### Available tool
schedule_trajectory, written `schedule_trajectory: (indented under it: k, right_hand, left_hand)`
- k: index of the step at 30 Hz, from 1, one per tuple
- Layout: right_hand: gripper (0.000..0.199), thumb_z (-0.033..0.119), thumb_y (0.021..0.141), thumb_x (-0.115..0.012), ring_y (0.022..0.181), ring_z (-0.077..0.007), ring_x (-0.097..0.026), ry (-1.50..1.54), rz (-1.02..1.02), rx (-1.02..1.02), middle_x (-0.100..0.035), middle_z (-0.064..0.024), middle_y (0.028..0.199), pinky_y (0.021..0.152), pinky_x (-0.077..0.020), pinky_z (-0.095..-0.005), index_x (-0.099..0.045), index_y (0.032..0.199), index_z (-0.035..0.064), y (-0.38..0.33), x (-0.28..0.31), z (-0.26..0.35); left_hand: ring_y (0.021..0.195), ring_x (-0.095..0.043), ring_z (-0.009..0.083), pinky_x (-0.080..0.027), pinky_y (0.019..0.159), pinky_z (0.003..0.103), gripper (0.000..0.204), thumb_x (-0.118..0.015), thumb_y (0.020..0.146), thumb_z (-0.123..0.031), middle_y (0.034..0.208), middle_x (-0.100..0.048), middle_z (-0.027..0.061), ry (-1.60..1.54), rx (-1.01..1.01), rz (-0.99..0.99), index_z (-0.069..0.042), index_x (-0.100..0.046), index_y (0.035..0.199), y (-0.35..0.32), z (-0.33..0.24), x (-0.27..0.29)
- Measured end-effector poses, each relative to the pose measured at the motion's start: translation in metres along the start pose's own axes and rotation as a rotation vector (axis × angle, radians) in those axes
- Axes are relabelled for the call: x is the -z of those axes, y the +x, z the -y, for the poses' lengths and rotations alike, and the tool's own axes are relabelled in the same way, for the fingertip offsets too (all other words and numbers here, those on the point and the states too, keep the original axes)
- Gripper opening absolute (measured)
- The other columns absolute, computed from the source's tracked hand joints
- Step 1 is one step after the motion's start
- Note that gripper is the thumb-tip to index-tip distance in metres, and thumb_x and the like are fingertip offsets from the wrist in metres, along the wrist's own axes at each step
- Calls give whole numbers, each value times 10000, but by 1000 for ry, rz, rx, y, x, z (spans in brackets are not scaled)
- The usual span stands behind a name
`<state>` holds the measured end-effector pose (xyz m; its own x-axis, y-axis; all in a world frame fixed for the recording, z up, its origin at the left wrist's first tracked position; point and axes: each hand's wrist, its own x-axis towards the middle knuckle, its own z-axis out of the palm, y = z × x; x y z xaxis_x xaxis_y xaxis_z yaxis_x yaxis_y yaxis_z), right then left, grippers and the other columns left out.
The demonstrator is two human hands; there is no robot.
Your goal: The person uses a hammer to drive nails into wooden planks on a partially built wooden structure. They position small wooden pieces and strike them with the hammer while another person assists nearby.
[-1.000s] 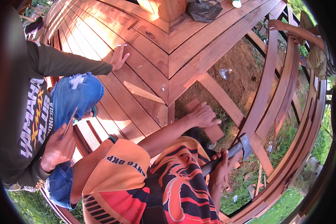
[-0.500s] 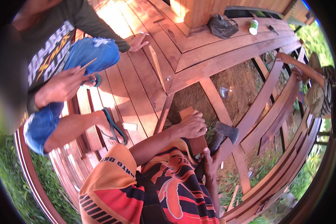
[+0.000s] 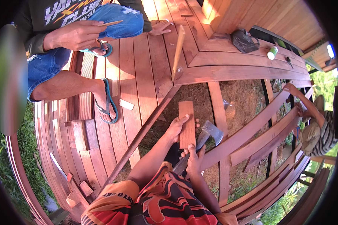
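Observation:
My left hand (image 3: 177,128) grips a short reddish-brown wooden board (image 3: 186,116), thumb on its face and fingertips showing past its far edge. Close below and to the right, my right hand (image 3: 194,159) is closed around the dark handle of an axe (image 3: 212,133), its thumb against the board's lower end. The axe's metal head points up and right, beside the board. Both are held in front of my body, above the open frame of the deck.
At left a co-worker in sandals crouches on deck planks (image 3: 133,93), holding a thin wooden stick (image 3: 110,23). Another person at right holds long boards (image 3: 248,122) lying over joists (image 3: 218,101) and bare soil. A black plastic bag (image 3: 245,40) and a green-white container (image 3: 272,53) lie farther back.
My left hand has moved from over the board to its left side, thumb now on its face. More of the board shows. My right hand keeps the axe. The view has shifted.

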<state>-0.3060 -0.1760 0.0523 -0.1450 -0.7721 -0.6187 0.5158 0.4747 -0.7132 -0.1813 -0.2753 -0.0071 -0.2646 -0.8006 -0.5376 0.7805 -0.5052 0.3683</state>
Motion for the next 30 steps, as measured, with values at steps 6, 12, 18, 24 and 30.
schedule_trajectory:
  k: [6, 12, 18, 24, 30]
  right_hand:
    - [250, 65, 988, -599, 530, -124, -542, -431, 178, 159, -639, -107, 932, 478, -496, -276, -381, 1106, 30, 38, 26, 17]
    - [337, 84, 989, -598, 587, -163, -622, -987, 340, 325, -684, -118, 897, 535, -515, -306, -430, 1269, 3, 67, 69, 83]
    - [569, 144, 893, -721, 782, -388, -689, -1674, 573, 877, -628, -181, 939, 631, -557, -439, -473, 1398, 65, 92, 79, 134]
    - [574, 267, 786, -793, 839, -311, -648, -2028, 939, 1065, -530, -105, 984, 751, -551, -403, -558, 1286, 111, 116, 53, 139]
    - [567, 592, 828, -640, 841, -279, -643, -2071, 1392, 1218, -507, -91, 922, 745, -522, -399, -588, 1106, 101, 143, 50, 114]
  left_hand:
    - [809, -723, 269, -614, 694, 390, 368, -622, 1015, -249, 969, -690, 178, 173, -223, 91, 2, -460, 1230, 60, -23, 31]
    - [809, -714, 250, -602, 717, 379, 319, -573, 1039, -270, 961, -698, 174, 208, -244, -28, 28, -571, 1153, 78, -31, 49]
    - [819, -715, 250, -599, 733, 370, 326, -545, 1053, -259, 984, -703, 177, 256, -274, -17, 54, -597, 1126, 85, -29, 50]
    - [832, -714, 249, -602, 746, 377, 356, -557, 1047, -285, 987, -704, 168, 289, -260, -38, 55, -599, 1142, 84, -33, 43]
    - [822, -714, 254, -608, 716, 399, 298, -563, 1045, -280, 945, -698, 151, 222, -318, 5, 5, -576, 1131, 95, -25, 46]
